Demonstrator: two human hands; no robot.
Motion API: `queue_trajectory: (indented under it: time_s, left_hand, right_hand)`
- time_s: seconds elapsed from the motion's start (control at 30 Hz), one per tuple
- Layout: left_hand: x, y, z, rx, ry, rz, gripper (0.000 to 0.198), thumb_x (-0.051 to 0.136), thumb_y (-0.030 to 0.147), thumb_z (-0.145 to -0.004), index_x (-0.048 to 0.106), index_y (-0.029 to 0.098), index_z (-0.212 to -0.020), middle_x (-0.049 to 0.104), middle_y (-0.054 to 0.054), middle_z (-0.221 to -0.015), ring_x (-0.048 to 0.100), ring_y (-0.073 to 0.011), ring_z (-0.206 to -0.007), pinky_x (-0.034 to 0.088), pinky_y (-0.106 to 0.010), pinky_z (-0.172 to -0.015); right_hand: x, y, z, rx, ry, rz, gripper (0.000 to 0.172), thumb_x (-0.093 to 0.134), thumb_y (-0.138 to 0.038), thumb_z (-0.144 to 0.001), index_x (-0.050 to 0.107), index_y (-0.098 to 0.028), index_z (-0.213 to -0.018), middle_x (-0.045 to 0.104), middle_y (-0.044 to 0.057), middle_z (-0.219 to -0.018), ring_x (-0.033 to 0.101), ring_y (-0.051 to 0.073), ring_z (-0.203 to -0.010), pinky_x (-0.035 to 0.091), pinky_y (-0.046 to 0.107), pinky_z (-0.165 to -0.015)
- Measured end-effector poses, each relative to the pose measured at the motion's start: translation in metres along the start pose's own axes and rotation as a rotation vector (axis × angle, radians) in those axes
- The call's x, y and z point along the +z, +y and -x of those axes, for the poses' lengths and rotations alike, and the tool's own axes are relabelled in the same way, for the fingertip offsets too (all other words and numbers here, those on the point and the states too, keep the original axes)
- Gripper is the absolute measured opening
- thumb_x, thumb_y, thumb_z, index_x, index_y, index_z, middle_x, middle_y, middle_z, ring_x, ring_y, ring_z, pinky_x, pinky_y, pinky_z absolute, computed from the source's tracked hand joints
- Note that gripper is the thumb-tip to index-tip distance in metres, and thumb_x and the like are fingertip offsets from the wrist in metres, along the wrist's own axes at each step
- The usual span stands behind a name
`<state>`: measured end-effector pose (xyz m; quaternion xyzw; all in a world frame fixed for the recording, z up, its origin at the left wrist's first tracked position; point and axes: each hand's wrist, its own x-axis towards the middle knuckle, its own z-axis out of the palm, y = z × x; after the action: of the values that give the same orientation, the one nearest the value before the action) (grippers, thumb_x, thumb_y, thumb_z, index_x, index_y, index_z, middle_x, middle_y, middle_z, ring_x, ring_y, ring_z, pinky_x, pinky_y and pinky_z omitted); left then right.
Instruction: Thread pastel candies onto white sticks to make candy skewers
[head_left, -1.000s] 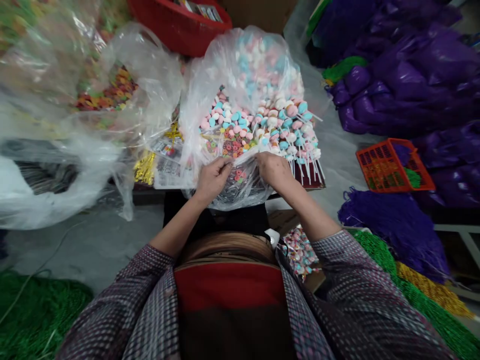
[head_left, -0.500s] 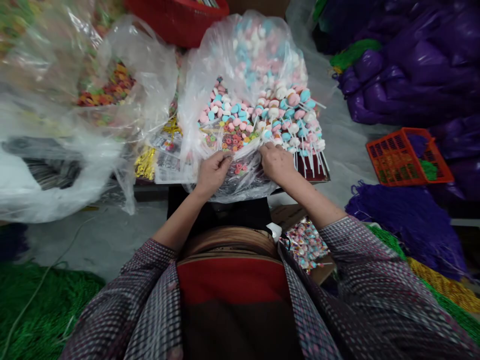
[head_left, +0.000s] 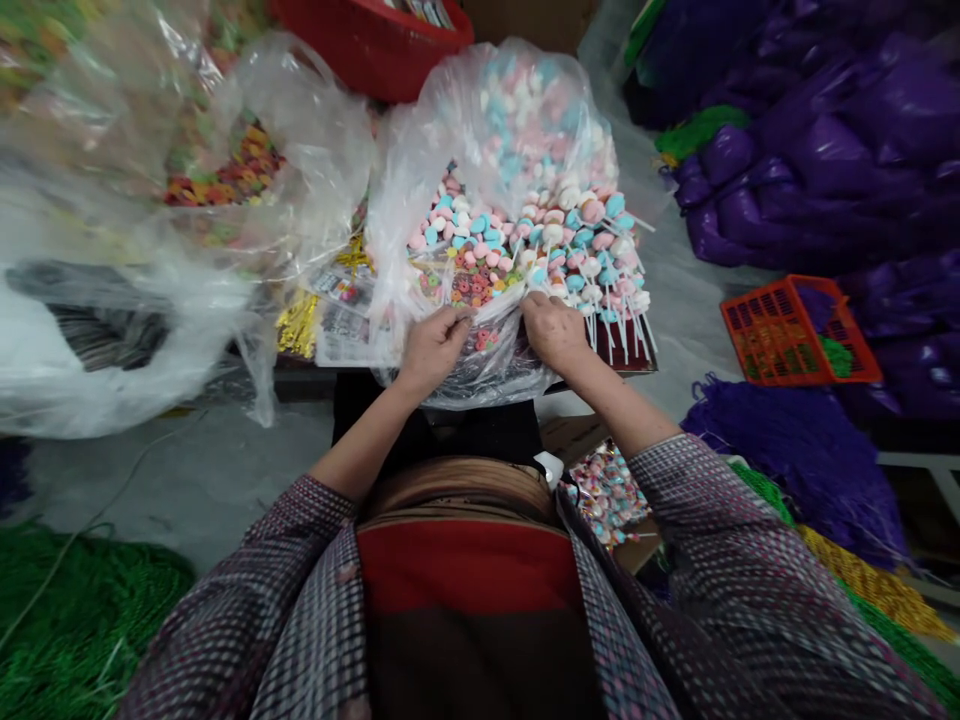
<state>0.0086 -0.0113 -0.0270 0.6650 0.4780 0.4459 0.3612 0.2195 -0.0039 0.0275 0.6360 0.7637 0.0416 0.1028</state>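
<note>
My left hand [head_left: 433,350] is closed, its thumb and fingertips pinched on the edge of a clear plastic bag [head_left: 491,385] at the table's front. My right hand [head_left: 553,328] grips the bag's edge on the other side, fingers curled. Small ring-shaped candies [head_left: 477,286] in red, orange and green lie just beyond and between the hands. Behind them are pink, white and blue round candies [head_left: 480,232], partly under a large clear bag [head_left: 420,120]. Lollipops with white sticks [head_left: 611,270] are piled beside my right hand.
To the left are clear bags of colourful rings [head_left: 225,180], gold twist ties [head_left: 298,325] and printed packets [head_left: 341,330]. A red basin [head_left: 375,45] stands behind. On the right are an orange basket [head_left: 795,330] and purple bundles [head_left: 810,160]. Wrapped lollipops [head_left: 609,490] fill a box below.
The view has shifted slightly, so the surroundings sit a little differently in the frame. Both hands keep their hold on the plastic bag's edge, with hardly any movement.
</note>
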Motion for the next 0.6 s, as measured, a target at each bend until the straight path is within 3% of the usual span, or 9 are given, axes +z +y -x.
queue_trajectory:
  time_s: [0.17, 0.3, 0.37, 0.47, 0.6]
  left_hand:
    - [0.001, 0.007, -0.002, 0.055, -0.030, -0.152, 0.028, 0.054, 0.017, -0.100, 0.078, 0.018, -0.115, 0.083, -0.007, -0.114, 0.075, -0.0197, -0.109, 0.057, -0.033, -0.101]
    - [0.023, 0.029, -0.015, 0.315, -0.207, -0.358, 0.034, 0.049, 0.014, -0.101, 0.078, 0.018, -0.117, 0.081, -0.009, -0.118, 0.071, -0.0229, -0.116, 0.051, -0.039, -0.108]
    - [0.039, 0.039, -0.025, 0.427, -0.335, -0.439, 0.033, 0.048, 0.013, -0.101, 0.078, 0.019, -0.113, 0.080, -0.010, -0.122, 0.068, -0.0253, -0.120, 0.049, -0.043, -0.109]
    - [0.056, 0.045, -0.037, 0.429, -0.463, -0.596, 0.031, 0.049, 0.011, -0.099, 0.078, 0.015, -0.108, 0.080, -0.014, -0.118, 0.066, -0.0313, -0.122, 0.048, -0.048, -0.105]
    - [0.059, 0.046, -0.044, 0.378, -0.479, -0.761, 0.032, 0.048, 0.011, -0.100, 0.080, 0.014, -0.105, 0.080, -0.016, -0.110, 0.067, -0.0337, -0.116, 0.045, -0.052, -0.105]
  right_hand:
    - [0.015, 0.005, 0.017, 0.049, 0.101, -0.065, 0.040, 0.040, -0.016, -0.104, 0.069, -0.013, -0.132, 0.074, 0.020, -0.132, 0.067, 0.031, -0.107, 0.050, 0.040, -0.088]
    - [0.038, 0.003, 0.028, 0.138, 0.258, -0.198, 0.051, 0.050, -0.018, -0.099, 0.059, -0.005, -0.147, 0.065, 0.025, -0.149, 0.065, 0.035, -0.126, 0.052, 0.049, -0.108]
    - [0.050, 0.001, 0.029, 0.231, 0.302, -0.277, 0.053, 0.047, -0.015, -0.097, 0.058, -0.005, -0.149, 0.067, 0.026, -0.145, 0.065, 0.035, -0.128, 0.053, 0.050, -0.109]
    - [0.064, 0.001, 0.026, 0.379, 0.334, -0.394, 0.053, 0.042, -0.015, -0.098, 0.060, -0.008, -0.148, 0.074, 0.023, -0.128, 0.071, 0.034, -0.116, 0.059, 0.050, -0.101]
    - [0.081, 0.010, 0.024, 0.396, 0.482, -0.613, 0.046, 0.047, -0.019, -0.097, 0.068, -0.014, -0.138, 0.078, 0.018, -0.119, 0.073, 0.030, -0.112, 0.059, 0.048, -0.102]
